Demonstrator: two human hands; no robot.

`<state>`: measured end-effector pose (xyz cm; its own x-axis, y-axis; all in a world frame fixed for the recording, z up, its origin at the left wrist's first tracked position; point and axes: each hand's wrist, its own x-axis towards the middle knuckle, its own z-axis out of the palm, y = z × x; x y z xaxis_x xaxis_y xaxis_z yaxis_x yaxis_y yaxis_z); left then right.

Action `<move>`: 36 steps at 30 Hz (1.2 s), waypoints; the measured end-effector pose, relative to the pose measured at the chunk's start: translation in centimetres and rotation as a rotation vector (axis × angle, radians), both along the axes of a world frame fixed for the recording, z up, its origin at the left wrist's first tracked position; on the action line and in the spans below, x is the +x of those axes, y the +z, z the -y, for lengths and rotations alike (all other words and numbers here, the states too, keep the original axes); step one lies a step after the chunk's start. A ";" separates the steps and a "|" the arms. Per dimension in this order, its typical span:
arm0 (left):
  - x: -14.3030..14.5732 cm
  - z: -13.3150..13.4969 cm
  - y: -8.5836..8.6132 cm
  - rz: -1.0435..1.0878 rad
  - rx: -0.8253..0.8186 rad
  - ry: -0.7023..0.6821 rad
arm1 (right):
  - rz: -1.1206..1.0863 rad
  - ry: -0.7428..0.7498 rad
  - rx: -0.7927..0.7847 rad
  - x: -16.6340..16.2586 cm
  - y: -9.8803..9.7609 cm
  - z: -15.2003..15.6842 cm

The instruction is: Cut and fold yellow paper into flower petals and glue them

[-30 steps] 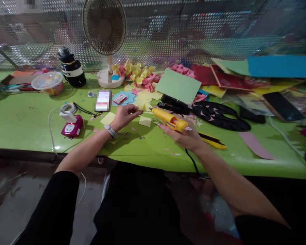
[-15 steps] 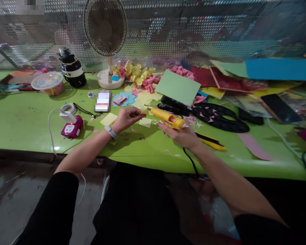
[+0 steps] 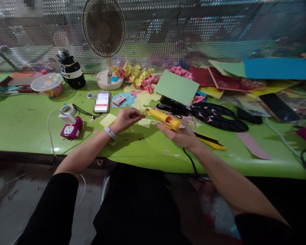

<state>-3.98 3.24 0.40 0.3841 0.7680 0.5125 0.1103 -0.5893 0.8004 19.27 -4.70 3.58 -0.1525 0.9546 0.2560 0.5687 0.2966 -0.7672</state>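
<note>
My right hand is wrapped round a yellow hot glue gun, its nozzle pointing left. Just off that nozzle, my left hand is closed in a pinch on a small pale yellow paper piece. The piece blends into the yellow paper sheets behind it, so its shape is hard to make out. Under the hands lies a yellow paper square, with another yellow square beside my left wrist. Folded yellow paper flowers and pink ones are heaped farther back.
A fan, a black bottle and a lidded tub stand at the back left. A purple power adapter sits left. Scissors, a black palette-shaped board, a yellow cutter and a phone lie right.
The whole view has shifted very slightly. Both hands keep their places, with the glue gun's nozzle still at the yellow paper piece.
</note>
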 end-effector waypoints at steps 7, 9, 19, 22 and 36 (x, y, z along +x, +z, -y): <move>0.0 0.0 0.0 0.003 0.003 0.003 | 0.012 -0.012 -0.015 0.0 0.1 0.1; 0.0 0.0 0.0 0.009 0.006 -0.001 | 0.011 -0.017 -0.022 0.0 0.1 0.1; 0.0 -0.1 0.0 0.014 -0.016 -0.022 | -0.001 0.002 -0.018 0.2 -0.2 -0.1; 0.0 0.0 0.0 0.006 -0.019 -0.020 | -0.016 0.001 -0.031 0.1 0.0 0.0; 0.0 0.1 0.3 0.011 -0.059 -0.019 | 0.041 0.016 -0.029 0.1 0.2 0.1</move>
